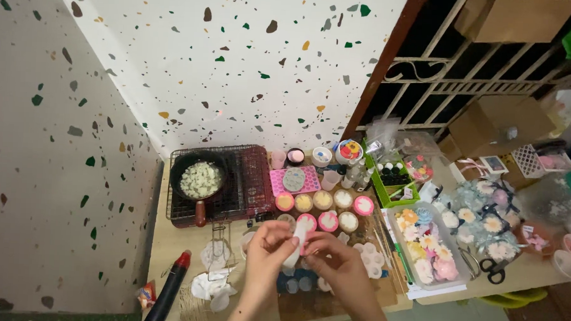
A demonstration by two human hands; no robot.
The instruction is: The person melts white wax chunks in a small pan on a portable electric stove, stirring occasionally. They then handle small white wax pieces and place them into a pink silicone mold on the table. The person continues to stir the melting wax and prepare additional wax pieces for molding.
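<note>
At the far left of the bench point(169, 239) sits a black pan point(198, 176) of pale chunks on a wire rack. Your left hand point(267, 245) and right hand point(332, 260) meet at centre, both grips closed on a small white piece point(298, 240). Its long axis runs upright between them. Filled round moulds point(325, 203) lie just beyond, and a clear tray of flower shapes point(425, 247) to the right.

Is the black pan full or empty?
Not empty. The round black pan with a brown handle, sitting on the red wire-topped stove, holds a heap of pale whitish chunks covering most of its bottom.
</note>
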